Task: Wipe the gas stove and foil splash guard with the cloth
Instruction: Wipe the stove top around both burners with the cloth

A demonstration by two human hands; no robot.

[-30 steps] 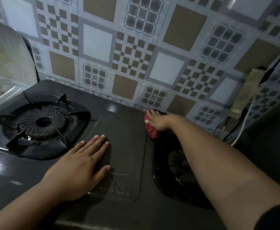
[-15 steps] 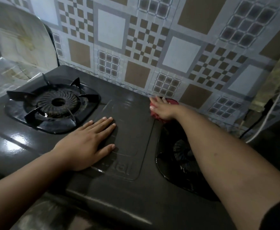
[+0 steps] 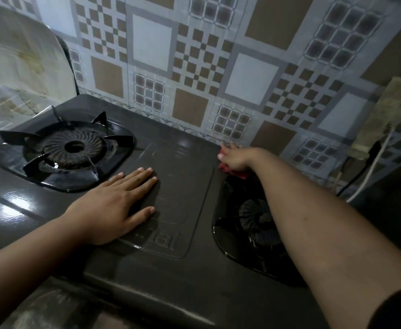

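Wiping the stove is the step in hand: the right hand presses the red cloth on its back edge, just under the splash guard. The left hand lies flat and open, holding nothing. Next, I judge, the cloth should sweep forward, around the right burner.
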